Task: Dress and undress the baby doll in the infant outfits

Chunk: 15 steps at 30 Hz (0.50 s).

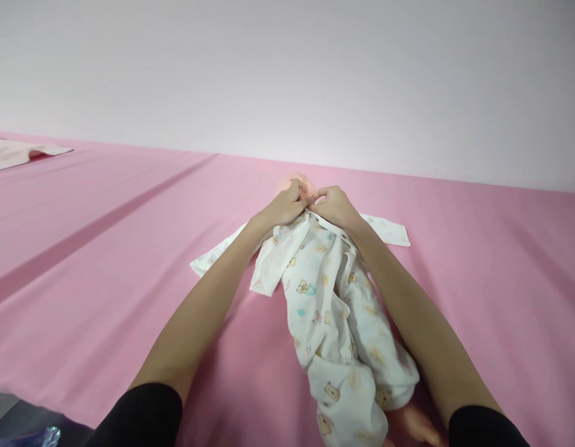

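A baby doll (294,182) lies on its back on the pink sheet (105,267), its head far from me and mostly hidden behind my hands. It wears a white romper (325,298) printed with small bears. My left hand (282,208) and my right hand (334,208) meet at the romper's neckline, both pinched shut on the fabric edge there. A bare doll foot (415,425) shows near my right forearm at the bottom.
A light pink folded cloth (17,152) lies at the far left of the bed. A white wall runs behind. A dark floor strip and a bluish object (45,436) show at the bottom left corner.
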Motion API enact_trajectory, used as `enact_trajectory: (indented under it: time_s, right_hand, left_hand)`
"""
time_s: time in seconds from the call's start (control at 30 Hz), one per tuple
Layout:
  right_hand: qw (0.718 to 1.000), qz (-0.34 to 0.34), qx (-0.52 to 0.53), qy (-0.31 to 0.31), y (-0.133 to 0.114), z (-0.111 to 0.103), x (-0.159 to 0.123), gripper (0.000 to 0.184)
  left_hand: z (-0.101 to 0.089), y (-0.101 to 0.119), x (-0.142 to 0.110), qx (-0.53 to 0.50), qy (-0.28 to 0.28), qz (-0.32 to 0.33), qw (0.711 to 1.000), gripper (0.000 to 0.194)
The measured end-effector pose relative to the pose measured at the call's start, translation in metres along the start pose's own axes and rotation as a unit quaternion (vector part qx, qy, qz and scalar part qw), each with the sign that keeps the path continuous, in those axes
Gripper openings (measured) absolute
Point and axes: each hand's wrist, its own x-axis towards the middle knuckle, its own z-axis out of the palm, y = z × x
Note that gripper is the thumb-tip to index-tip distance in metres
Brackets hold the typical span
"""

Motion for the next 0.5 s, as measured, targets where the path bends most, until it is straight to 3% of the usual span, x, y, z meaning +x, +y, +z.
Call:
enact_trajectory:
  time_s: [0.13,0.27,0.4,0.5]
  right_hand:
    - [0.992,0.062,0.107,-0.026,0.0,0.002,-0.001,0.012]
    - [0.965,0.126,0.226,-0.048,0.001,0.002,0.0,0.003]
    - [0.947,0.169,0.268,-0.059,-0.001,-0.002,0.001,0.016]
    - [0.932,0.187,0.302,-0.073,-0.002,-0.004,0.002,0.024]
  left_hand:
    - [0.005,-0.004,0.001,0.024,0.017,0.041,0.999,0.018]
    - [0.009,-0.008,0.005,-0.062,0.019,0.038,0.997,0.017]
    - [0.005,-0.006,0.004,-0.152,-0.016,0.026,0.988,0.018]
    - [-0.002,-0.002,0.0,-0.132,-0.064,0.039,0.988,0.014]
